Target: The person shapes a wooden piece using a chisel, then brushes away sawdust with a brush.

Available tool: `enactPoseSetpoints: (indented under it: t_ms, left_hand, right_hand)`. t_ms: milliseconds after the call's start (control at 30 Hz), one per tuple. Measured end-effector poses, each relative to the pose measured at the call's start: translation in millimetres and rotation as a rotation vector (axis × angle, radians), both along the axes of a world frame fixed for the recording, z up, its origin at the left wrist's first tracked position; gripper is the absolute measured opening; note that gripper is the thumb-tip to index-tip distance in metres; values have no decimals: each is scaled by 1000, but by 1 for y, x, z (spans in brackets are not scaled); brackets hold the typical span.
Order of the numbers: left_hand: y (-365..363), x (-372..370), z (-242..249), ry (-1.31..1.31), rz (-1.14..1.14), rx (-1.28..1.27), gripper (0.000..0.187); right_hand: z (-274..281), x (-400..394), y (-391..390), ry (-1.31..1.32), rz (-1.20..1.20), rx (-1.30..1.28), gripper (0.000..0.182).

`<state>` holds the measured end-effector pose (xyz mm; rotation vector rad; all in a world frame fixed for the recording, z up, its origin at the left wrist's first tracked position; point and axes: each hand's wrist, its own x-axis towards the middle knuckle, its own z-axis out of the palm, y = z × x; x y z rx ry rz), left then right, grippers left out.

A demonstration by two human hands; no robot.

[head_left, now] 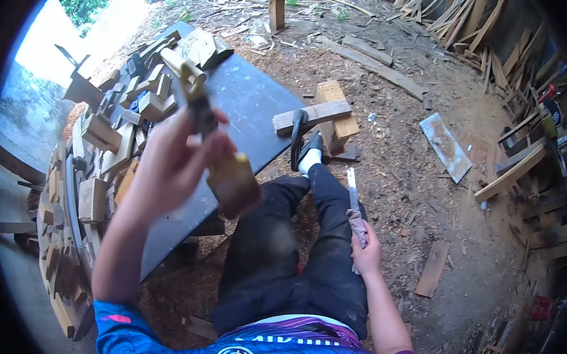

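Observation:
My left hand (174,167) is raised above the dark table (256,92), its fingers closed around a blurred brown-and-yellow tool (234,186). This tool has a dark middle part, and its exact kind is smeared by motion. Beside my right thigh, my right hand (366,253) grips a narrow flat metal blade (351,180) with a cloth-wrapped handle (356,224). The bare blade points away from me. Past my knees, a short wooden bar (315,115) lies across a wooden post (336,126), with a black strap (297,138) looped around the bar.
Many wooden blocks (100,132) crowd the table's left side. Offcuts and planks (380,69) lie on the chip-covered ground. A stained flat panel (445,146) rests to the right. Long slats (467,13) lean against the far right wall.

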<state>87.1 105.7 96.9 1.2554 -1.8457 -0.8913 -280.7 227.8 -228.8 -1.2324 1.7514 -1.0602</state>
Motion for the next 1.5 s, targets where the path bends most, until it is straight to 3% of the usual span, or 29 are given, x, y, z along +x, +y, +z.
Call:
enactPoseSetpoints:
  t_ms: [33, 100, 167, 300, 367, 433, 500, 633, 867, 1033, 1100, 1167, 1233, 1500]
  left_hand:
    - [-27, 4, -2, -103, 5, -6, 21]
    - [-74, 8, -14, -221, 97, 166, 25]
    - [-112, 9, -33, -497, 88, 182, 32]
    - [-131, -10, -63, -757, 136, 67, 37]
    - [-127, -15, -78, -974, 277, -468, 39]
    - [-114, -40, -57, -938, 261, -412, 39]
    - [-109, -59, -54, -599, 78, -368, 40]
    - [-94, -91, -57, -731, -2, -277, 43]
    - [-105, -101, -74, -574, 22, -263, 24]
    - [-101, -102, -83, -445, 73, -358, 17]
    - [-102, -100, -82, -418, 75, -351, 17]
    - [-100, -102, -80, -432, 58, -323, 17]
    - [-97, -103, -81, -383, 65, -317, 17]
    - [-100, -102, -78, -480, 45, -271, 20]
  right_hand:
    - [26, 10, 0, -124, -39, 61, 50]
    - [42, 16, 4, -133, -21, 0, 51]
    - [70, 30, 9, -378, -200, -89, 55]
    - [133, 43, 5, -366, -168, -311, 52]
    - [155, 42, -10, -53, -10, -342, 51]
    - [196, 56, -31, 203, 132, -403, 55]
    - [210, 67, -53, 286, 183, -438, 59]
    - [227, 75, -74, 511, 337, -419, 65]
    - [261, 90, -49, 762, 373, -122, 69]
    - [261, 98, -43, 828, 381, -75, 68]
    - [251, 103, -64, 781, 360, -265, 68]
    - [249, 117, -103, 857, 344, -154, 67]
    - [235, 119, -133, 844, 338, -231, 65]
    - [263, 92, -70, 767, 420, -198, 65]
